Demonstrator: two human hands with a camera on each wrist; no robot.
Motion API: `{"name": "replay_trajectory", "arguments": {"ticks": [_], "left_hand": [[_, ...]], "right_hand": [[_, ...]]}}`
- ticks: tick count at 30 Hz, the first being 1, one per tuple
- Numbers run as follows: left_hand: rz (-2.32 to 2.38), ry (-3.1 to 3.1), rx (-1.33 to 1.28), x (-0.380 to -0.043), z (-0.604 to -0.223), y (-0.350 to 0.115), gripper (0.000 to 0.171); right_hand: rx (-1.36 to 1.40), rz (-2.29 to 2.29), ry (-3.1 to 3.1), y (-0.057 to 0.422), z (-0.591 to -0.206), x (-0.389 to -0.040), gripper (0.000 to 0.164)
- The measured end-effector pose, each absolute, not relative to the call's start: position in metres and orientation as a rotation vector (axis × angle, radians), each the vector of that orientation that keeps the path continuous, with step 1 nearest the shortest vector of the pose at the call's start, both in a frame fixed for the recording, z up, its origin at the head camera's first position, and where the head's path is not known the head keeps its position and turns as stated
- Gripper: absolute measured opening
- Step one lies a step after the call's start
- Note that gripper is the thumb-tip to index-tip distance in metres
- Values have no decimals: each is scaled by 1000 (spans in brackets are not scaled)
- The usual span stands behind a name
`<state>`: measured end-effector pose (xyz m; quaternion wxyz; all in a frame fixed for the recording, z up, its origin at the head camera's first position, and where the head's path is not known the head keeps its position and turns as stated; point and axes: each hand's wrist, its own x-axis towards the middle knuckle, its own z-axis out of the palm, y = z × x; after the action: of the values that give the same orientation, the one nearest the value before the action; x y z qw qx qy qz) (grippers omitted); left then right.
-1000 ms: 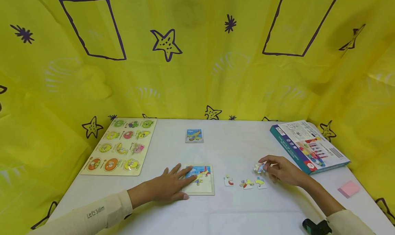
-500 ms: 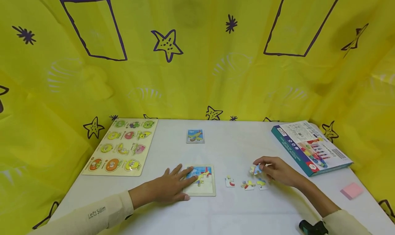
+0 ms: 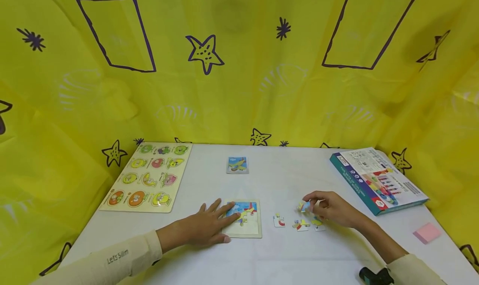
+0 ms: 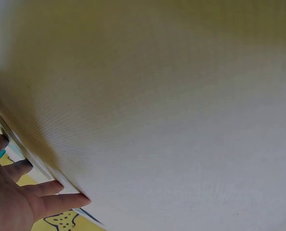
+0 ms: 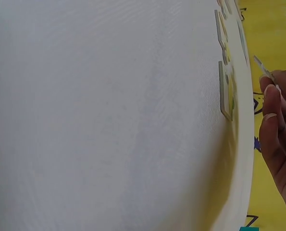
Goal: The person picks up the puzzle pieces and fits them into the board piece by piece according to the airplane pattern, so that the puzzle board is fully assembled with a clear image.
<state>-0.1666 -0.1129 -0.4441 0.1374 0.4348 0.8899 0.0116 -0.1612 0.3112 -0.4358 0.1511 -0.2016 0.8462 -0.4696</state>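
Observation:
My left hand (image 3: 209, 224) lies with spread, straight fingers over the left part of a puzzle tray (image 3: 252, 233), which is partly filled with blue, yellow and red pieces. My right hand (image 3: 334, 210) pinches a jigsaw piece (image 3: 304, 206) between thumb and fingers, raised over the table. In the right wrist view the same piece (image 5: 264, 67) shows edge-on at the fingertips. Below that hand lie a red-and-yellow piece (image 3: 300, 225) and a yellow piece (image 3: 317, 223), the latter partly hidden by it. Another loose piece (image 3: 278, 220) lies between these and the tray.
A small airplane picture card (image 3: 237, 165) lies behind the tray. At the left is a fruit puzzle board (image 3: 146, 179). A flat box (image 3: 378, 181) lies at the back right, with a pink block (image 3: 427, 233) in front of it. A yellow curtain (image 3: 232, 102) hangs behind.
My right hand has moved a little left with the jigsaw piece, which has tilted, and now covers part of the yellow piece. My left hand has stayed on the tray.

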Motion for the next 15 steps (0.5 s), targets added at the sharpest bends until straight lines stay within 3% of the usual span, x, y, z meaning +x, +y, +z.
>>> {"name": "replay_trajectory", "arguments": {"ticks": [15], "left_hand": [[29,2564,1240,-167,-444,-112,67]], "right_hand": [[-584,-1316,2436,294,-438,-160,34]]}}
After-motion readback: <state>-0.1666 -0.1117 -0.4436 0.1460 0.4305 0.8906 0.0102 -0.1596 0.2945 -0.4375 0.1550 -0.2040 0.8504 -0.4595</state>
